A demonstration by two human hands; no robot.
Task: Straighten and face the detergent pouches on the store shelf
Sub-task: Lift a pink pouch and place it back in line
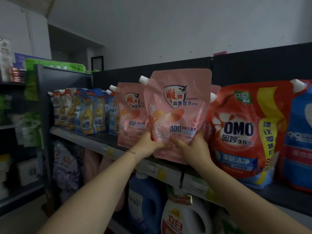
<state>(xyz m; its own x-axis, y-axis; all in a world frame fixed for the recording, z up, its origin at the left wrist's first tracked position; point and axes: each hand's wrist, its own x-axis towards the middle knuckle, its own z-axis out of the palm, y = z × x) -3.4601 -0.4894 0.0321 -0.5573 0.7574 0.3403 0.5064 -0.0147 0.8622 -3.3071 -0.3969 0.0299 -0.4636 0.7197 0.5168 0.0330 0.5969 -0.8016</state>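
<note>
Centre frame, a glossy pale-pink detergent pouch (179, 112) is held in both hands in front of the top shelf (94, 141), close to upright with its printed face towards the camera. Its bottom edge hangs over the shelf's front lip. It has a white screw cap (143, 80) on the cut-off upper left corner, a blue-rimmed shield logo with red characters and a small bird, a peach and orange petal design across the middle, and a blue "100" below that. The left hand (148, 144), with a thin bracelet (133, 153) on its wrist, grips the lower left edge. The right hand (194, 147) grips the lower right part. Each thumb lies on the front and the fingers are curled round behind the pouch, mostly hidden. Just left of it and behind, a second pink pouch (130, 114) of the same print stands on the shelf, partly covered by the held one. To the right stands a large red OMO pouch (241, 130), with a blue pouch (300, 132) at the right edge of the frame. Further left on the shelf is a crowded row of blue and yellow Comfort pouches (84, 112), leaning unevenly. On the lower level, at the bottom centre of the frame, are a blue jug (145, 200) and a white jug (184, 217).
</note>
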